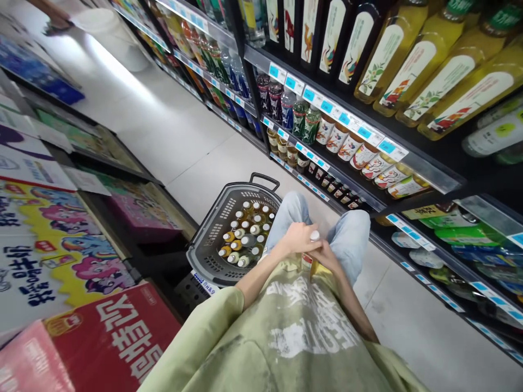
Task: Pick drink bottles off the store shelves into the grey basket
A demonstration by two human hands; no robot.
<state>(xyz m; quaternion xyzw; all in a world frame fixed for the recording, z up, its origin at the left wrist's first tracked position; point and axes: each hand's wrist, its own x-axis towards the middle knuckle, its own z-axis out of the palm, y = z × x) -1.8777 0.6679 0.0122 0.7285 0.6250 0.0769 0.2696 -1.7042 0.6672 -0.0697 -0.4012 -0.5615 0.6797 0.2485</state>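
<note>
Close against my shirt, both hands are closed around a small bottle (314,236) with a white cap; a bit of its yellow and red body shows below the fingers. My left hand (299,238) lies across its upper part from the left. From the other side my right hand (326,257) wraps round it, with its fingers partly hidden. Left of my knees stands a grey plastic basket (208,247) with a raised black handle (265,177). Inside it are several upright bottles (247,239), mostly white-capped, with yellowish or pale contents.
Shelves with price tags (322,103) run along my right, holding tall oil bottles (408,71), drinks (300,114) and labelled jars (351,147). Boxed goods, including a red carton (110,337), stand close on my left. Further up the aisle are a white bucket (116,38) and another person's foot (57,24).
</note>
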